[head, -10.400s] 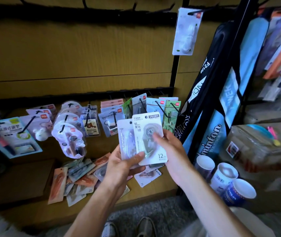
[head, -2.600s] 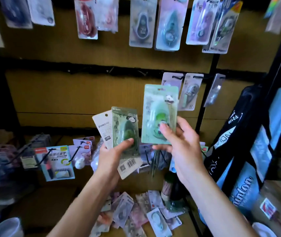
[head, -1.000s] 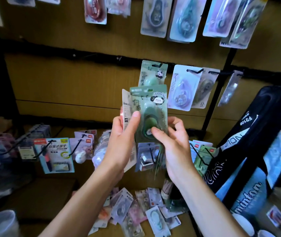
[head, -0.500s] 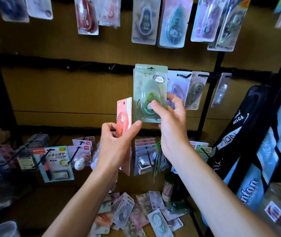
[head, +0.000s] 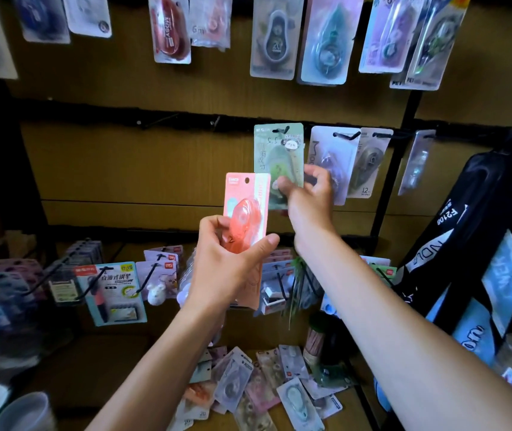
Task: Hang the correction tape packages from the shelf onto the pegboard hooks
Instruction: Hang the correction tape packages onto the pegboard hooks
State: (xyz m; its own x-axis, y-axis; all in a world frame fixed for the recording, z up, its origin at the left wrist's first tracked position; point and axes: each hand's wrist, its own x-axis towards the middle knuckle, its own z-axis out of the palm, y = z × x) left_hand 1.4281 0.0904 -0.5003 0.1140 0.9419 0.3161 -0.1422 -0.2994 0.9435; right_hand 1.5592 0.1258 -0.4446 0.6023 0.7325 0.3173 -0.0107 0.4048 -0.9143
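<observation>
At the pegboard hook, R hand (head: 307, 197) pinches green pkg (head: 278, 157); L hand (head: 230, 262) grips pink pkg (head: 247, 206).

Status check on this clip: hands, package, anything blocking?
Left hand holds pink package. Right hand pinches green package, its hole on the hook. Nothing blocking.

left hand (head: 226, 262): bare, no ring | right hand (head: 309, 199): bare | forearms: sleeveless, no watch
</observation>
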